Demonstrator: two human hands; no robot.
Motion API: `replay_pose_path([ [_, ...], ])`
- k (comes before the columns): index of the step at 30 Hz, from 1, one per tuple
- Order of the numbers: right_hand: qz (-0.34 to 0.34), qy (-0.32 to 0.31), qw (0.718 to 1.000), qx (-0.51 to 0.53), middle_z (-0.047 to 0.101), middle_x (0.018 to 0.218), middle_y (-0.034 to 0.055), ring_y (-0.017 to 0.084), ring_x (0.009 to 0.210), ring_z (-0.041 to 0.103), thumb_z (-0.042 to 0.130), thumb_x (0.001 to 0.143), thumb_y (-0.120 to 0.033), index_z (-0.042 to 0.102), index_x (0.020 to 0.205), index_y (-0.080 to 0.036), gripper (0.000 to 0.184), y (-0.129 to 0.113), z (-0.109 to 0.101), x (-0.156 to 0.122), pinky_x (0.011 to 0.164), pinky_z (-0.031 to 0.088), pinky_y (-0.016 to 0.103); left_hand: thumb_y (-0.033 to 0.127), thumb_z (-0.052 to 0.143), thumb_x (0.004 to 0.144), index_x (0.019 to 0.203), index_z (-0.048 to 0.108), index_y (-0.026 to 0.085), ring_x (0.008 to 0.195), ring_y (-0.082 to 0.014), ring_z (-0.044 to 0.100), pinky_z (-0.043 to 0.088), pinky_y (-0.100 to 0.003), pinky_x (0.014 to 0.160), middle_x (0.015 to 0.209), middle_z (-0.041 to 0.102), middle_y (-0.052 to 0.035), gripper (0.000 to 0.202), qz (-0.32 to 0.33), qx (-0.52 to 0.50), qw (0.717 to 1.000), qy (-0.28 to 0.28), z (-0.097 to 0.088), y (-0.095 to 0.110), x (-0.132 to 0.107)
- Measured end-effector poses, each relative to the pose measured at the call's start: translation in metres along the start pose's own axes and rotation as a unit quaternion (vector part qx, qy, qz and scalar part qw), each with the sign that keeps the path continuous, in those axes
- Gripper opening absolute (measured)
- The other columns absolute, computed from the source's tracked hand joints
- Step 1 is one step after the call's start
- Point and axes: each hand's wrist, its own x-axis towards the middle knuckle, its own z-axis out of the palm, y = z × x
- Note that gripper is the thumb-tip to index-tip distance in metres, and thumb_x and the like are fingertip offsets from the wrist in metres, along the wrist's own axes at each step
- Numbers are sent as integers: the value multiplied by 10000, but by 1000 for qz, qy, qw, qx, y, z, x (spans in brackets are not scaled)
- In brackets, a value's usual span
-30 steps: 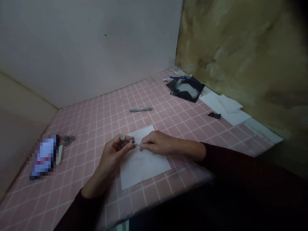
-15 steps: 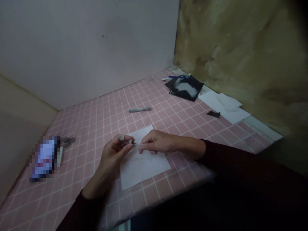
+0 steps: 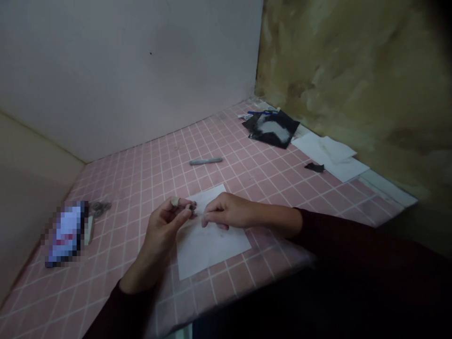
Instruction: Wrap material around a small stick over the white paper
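Observation:
My left hand [image 3: 165, 220] pinches a small, dark, uneven piece [image 3: 191, 207] between thumb and fingertips; it is too small to name. A pale band [image 3: 175, 201] wraps one finger of that hand. My right hand [image 3: 226, 211] is closed in a pinch just to the right, its fingertips a short gap away from the dark piece. Whatever sits in the right pinch is hidden or too thin to make out. Beneath both hands lies a sheet of white paper [image 3: 212, 254].
Pink tiled tabletop [image 3: 165, 174] meets walls behind and right. A grey stick [image 3: 205, 161] lies beyond the paper. Black sheets [image 3: 263, 136], white papers [image 3: 342, 165] and a dark scrap [image 3: 314, 167] are at right. At left are a blurred-out phone-like item [image 3: 65, 233] and a grey coil [image 3: 100, 207].
My left hand has shifted slightly left and turned the dark piece a little. The gap between both hands' fingertips has widened, and the thin shiny bit between them no longer shows clearly.

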Motion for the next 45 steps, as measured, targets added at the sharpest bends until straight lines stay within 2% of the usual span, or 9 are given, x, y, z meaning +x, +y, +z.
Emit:
replay_pose_path([
  [4,-33,66,990,-123,533,581,-16,86,545,461,482,907,-211,655,765,-126,240,3,-3,-1,550,321,214,220,728,734,879,643,166,676,-98,586,480,-197,665,809,639,-3,177,-15,16,1000,-13,0,0,2],
  [9,-58,147,920,-359,643,780,58,132,611,494,435,897,-152,637,943,-160,208,3,4,-8,536,250,260,263,688,787,820,630,147,619,-76,554,456,-163,614,697,601,10,134,-61,-10,996,-58,-3,-1,5],
  [14,-23,60,981,-185,617,645,17,100,570,516,453,926,-201,674,852,-131,244,0,0,-3,545,312,219,218,749,723,892,643,177,753,-107,621,493,-199,716,861,658,-2,203,6,24,1000,4,0,-5,2],
  [18,-22,17,988,-154,570,571,-19,85,532,502,444,943,-238,683,862,-147,268,0,-6,-1,535,319,204,204,748,722,950,653,192,825,-129,624,497,-212,745,921,663,-16,247,52,57,997,11,-1,-8,2],
  [25,-40,151,895,-417,645,785,62,136,600,492,416,900,-115,615,971,-163,217,-3,10,-10,515,216,276,242,714,769,883,665,163,618,-47,561,451,-129,604,769,635,12,147,-86,-5,995,-41,-3,-4,5],
  [32,-32,40,980,-190,577,603,6,96,560,486,454,922,-223,610,681,-131,301,1,0,-6,539,313,211,220,729,745,943,659,198,812,-143,583,478,-250,767,923,627,-36,211,103,147,983,-29,-4,-15,3],
  [35,-39,27,980,-194,596,628,8,98,585,517,437,936,-238,619,691,-132,323,2,-3,-6,564,343,201,238,722,753,921,657,184,789,-152,578,473,-274,768,869,612,-41,189,152,218,963,-42,-4,-16,3],
  [41,-26,131,899,-417,649,799,74,169,665,561,409,903,-147,634,1043,-166,266,5,9,-10,572,333,259,321,621,836,872,597,144,630,-118,582,479,-242,617,724,595,-15,183,61,133,988,-56,0,-15,8],
  [45,-44,84,954,-283,626,716,31,128,622,547,400,945,-214,642,862,-155,262,2,4,-7,589,370,232,281,636,823,892,596,151,704,-133,581,481,-267,681,791,607,-27,153,236,280,930,-44,-4,-14,4],
])
